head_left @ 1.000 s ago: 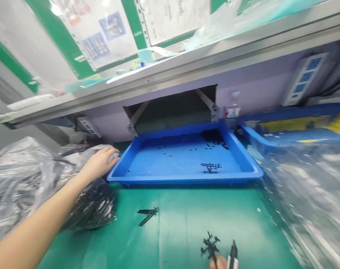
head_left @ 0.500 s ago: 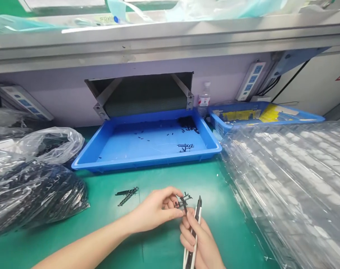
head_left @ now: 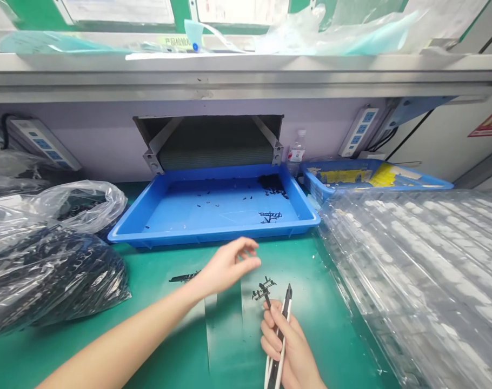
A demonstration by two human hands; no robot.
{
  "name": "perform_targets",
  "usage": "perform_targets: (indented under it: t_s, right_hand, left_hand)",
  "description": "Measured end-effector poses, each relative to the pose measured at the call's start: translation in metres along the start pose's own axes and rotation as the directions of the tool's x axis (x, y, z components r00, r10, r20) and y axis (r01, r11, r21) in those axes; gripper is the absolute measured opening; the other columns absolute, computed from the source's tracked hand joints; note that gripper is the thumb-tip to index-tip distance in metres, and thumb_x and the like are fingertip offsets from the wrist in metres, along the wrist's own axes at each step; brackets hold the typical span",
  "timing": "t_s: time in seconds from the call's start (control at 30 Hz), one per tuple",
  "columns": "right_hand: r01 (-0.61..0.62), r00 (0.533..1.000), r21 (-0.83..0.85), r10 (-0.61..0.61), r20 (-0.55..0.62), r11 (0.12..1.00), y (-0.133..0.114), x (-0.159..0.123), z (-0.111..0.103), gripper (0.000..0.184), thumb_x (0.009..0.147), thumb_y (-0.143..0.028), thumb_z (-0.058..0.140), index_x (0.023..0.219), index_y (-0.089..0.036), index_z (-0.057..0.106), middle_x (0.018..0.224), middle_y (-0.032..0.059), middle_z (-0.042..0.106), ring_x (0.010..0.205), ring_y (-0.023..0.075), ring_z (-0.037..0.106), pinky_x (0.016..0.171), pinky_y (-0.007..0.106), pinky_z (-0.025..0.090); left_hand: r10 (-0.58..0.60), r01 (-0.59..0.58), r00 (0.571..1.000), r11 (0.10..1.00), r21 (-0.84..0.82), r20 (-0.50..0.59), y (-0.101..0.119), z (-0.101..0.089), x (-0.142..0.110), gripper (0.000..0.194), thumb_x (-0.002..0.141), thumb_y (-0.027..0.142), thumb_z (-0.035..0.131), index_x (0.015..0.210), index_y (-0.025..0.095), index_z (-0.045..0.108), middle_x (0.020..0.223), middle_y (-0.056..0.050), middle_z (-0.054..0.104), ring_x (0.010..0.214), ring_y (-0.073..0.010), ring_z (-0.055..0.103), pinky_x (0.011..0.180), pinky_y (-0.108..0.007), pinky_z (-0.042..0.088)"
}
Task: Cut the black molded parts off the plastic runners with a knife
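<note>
My right hand [head_left: 284, 343] is closed around white-and-black nippers [head_left: 285, 313], their dark tip pointing away from me. Between its thumb and forefinger it also pinches a branched black plastic sprue [head_left: 264, 290], which stands up beyond the fingers. To the upper left, my left hand [head_left: 230, 263] hovers over the green mat, fingers slightly bent and thumb apart, with nothing visible in it. Left of its wrist lie black plastic pieces [head_left: 181, 277], partly covered by the forearm. The blue tray [head_left: 213, 235] ahead holds small black parts [head_left: 272, 183] and another sprue piece [head_left: 270, 216].
Clear bags of black parts [head_left: 63, 275] crowd the left side. Stacked clear plastic trays [head_left: 416, 270] fill the right. Behind stand a water bottle [head_left: 297, 154] and a second blue tray [head_left: 436, 183]. A metal-edged shelf [head_left: 230, 84] crosses above a chute opening [head_left: 217, 143].
My left hand has let go of the sprue and moved up and slightly left, toward the blue tray. My right hand still holds the sprue and nippers. The view has tilted up slightly.
</note>
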State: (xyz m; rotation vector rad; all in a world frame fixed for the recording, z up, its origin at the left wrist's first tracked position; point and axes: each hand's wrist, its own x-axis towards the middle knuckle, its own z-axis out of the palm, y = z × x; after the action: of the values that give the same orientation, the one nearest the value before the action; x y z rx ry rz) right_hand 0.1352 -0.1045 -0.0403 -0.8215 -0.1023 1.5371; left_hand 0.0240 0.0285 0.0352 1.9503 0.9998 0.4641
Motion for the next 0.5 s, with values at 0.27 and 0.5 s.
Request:
perform_targets:
  t_s: [0.27, 0.5]
  right_hand:
    - [0.024, 0.999, 0.032, -0.023, -0.034, 0.999, 0.003, 0.003, -0.005, 0.043, 0.052, -0.042, 0.083, 0.073, -0.014, 0.058, 0.053, -0.008, 0.042, 0.035, -0.001, 0.023, 0.03, 0.012, 0.018]
    - [0.039, 0.998, 0.039, -0.041, 0.041, 0.998, 0.001, 0.005, -0.006, 0.035, 0.057, -0.036, 0.083, 0.076, -0.015, 0.063, 0.056, -0.0077, 0.043, 0.036, -0.002, 0.024, 0.031, 0.009, 0.02]
  left_hand:
    - [0.025, 0.006, 0.99, 0.974, 0.225, -0.137, 0.013, 0.0, 0.13, 0.022, 0.082, 0.026, 0.055, 0.1, 0.014, 0.057, 0.106, -0.007, 0.058, 0.095, -0.0199, 0.056, 0.083, -0.041, 0.046]
    - [0.079, -0.047, 0.893, 0.995, 0.082, -0.444, 0.02, -0.004, 0.103, 0.016, 0.085, 0.022, 0.049, 0.095, 0.014, 0.057, 0.098, -0.006, 0.06, 0.092, -0.0171, 0.056, 0.085, -0.037, 0.043]
